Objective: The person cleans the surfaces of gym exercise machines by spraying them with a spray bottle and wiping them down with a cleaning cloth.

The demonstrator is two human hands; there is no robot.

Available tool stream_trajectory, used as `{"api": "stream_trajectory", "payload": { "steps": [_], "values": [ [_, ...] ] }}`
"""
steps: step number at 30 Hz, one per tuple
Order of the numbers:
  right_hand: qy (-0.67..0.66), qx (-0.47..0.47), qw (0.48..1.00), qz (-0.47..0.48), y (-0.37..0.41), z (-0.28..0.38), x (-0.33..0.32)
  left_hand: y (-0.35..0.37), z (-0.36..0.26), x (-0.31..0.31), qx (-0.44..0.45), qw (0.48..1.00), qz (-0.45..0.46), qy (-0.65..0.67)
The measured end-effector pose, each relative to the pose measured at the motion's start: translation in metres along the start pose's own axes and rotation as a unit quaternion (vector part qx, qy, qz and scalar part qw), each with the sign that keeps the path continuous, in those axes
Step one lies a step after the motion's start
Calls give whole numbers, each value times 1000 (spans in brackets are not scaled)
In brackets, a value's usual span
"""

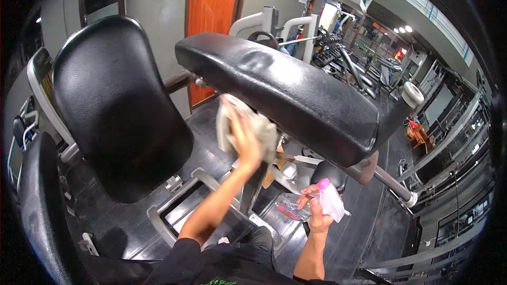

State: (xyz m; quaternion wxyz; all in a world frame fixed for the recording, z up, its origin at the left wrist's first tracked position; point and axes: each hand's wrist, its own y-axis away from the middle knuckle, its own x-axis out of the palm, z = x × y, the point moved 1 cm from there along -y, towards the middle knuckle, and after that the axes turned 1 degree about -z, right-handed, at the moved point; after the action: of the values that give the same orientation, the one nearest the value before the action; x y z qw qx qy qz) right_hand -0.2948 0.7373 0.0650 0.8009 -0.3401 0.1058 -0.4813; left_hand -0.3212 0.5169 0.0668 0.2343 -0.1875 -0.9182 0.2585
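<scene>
A pale cloth (265, 133) is under my left hand (244, 136), against the near lower side of a long black padded cushion (285, 87). The hand is slightly blurred, its fingers pressed together on the cloth. Lower right, my right hand (318, 212) is wrapped round a clear spray bottle (290, 207) with a pink and white nozzle head (330, 200). The bottle lies tilted, below the cushion's right end. To the left stands a large black padded backrest (119, 105).
Metal machine frame bars (208, 179) run low in front of my legs. Another black pad (45, 206) is at the far left. An orange door (214, 8) is behind the cushion. Gym machines and weights (338, 55) stand at the back right.
</scene>
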Motion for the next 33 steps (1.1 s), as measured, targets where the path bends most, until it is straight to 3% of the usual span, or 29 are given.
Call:
{"api": "stream_trajectory", "payload": {
  "steps": [2, 5, 8, 10, 14, 17, 23, 27, 29, 31, 32, 33],
  "values": [
    [31, 2, 1000, 1, 7, 4, -9, -44, 21, -13, 66, 996, -51, -23],
    [31, 18, 999, -32, 13, 5, -16, -69, 12, -13, 3, 997, -73, 39],
    [19, 15, 998, -51, 13, 7, -13, -40, -1, 6, -22, 997, -66, 21],
    [19, 10, 999, -24, 12, 10, -10, -1, -9, 18, -20, 1000, 1, 18],
    [11, 28, 1000, -8, 8, 16, -3, 77, -28, 37, 75, 985, 154, 27],
    [67, -7, 997, 27, 9, 22, -12, 71, -32, 37, 42, 990, 129, 33],
    [20, -1, 999, -36, 20, 25, -43, 78, -40, 58, 50, 995, 80, 15],
    [13, 11, 999, -39, 23, 34, -63, 120, -46, 78, 81, 991, 98, 31],
    [9, 17, 999, -31, 23, 35, -83, 157, -45, 84, 117, 980, 157, 24],
    [148, -47, 982, 103, 20, 38, -110, 170, -51, 89, 127, 975, 180, 27],
    [146, -44, 983, 104, 25, 41, -116, 175, -54, 89, 111, 975, 186, 46],
    [81, -6, 996, 24, 31, 46, -119, 179, -57, 89, 94, 975, 191, 64]
  ]
}}
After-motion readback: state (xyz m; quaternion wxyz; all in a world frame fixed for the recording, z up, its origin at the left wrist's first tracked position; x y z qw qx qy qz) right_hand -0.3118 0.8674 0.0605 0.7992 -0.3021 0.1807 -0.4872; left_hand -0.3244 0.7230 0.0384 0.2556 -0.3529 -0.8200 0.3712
